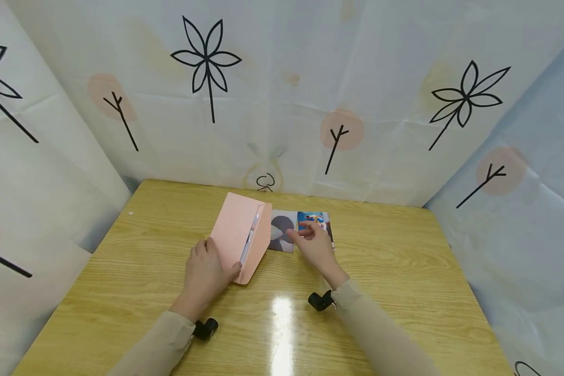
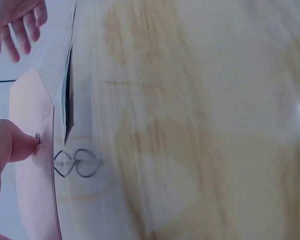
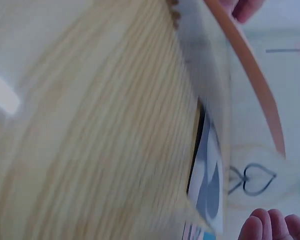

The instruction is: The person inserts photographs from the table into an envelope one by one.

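My left hand (image 1: 207, 269) grips a pink envelope (image 1: 235, 224) by its lower part, the thumb at the opening. The flap is folded out to the right, and something whitish shows inside the opening. In the left wrist view the thumb (image 2: 12, 145) presses on the envelope (image 2: 32, 185). Right of it lies a grey patterned card (image 1: 284, 219), partly behind the flap. A colourful blue picture card (image 1: 312, 216) adjoins that one, partly covered by my right hand (image 1: 316, 249). This hand hovers with loosely bent fingers and nothing visible between them.
The wooden table (image 1: 395, 271) has a bright glare strip near its front. Pale cloth (image 1: 272, 104) printed with plants hangs behind and at both sides. A black wrist camera (image 1: 319, 301) sits below each hand.
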A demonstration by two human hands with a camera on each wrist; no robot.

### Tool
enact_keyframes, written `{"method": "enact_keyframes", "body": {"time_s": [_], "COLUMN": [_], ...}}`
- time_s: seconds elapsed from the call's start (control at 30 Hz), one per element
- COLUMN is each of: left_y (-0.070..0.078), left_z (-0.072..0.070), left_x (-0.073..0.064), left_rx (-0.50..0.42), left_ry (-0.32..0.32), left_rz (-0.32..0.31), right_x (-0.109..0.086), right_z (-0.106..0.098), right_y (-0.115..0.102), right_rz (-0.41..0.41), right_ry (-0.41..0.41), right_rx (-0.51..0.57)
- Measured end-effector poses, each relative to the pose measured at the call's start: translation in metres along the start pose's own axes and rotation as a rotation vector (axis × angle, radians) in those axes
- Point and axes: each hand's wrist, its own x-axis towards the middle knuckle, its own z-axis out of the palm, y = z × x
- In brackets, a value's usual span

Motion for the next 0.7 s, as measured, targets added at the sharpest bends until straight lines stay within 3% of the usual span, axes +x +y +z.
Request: {"method": "enact_keyframes", "body": {"time_s": [0.27, 0.37, 0.7], "left_y": [-0.001, -0.002, -0.003], "left_z": [-0.001, -0.001, -0.001], "left_x": [-0.001, -0.001, -0.003], "left_rx": [0.006, 0.005, -0.017], "left_ry": [0.007, 0.009, 0.011], "left_rz": [-0.001, 0.003, 0.004], "right_x": [0.014, 0.017, 0.028], "right_z": [-0.033, -0.040, -0.050], "right_y": [0.026, 0.032, 0.048], "right_rz": [0.113, 0.180, 0.288], "right_ry": [0.108, 0.110, 0.054], "right_rx": [-0.051, -0.053, -0.129]}}
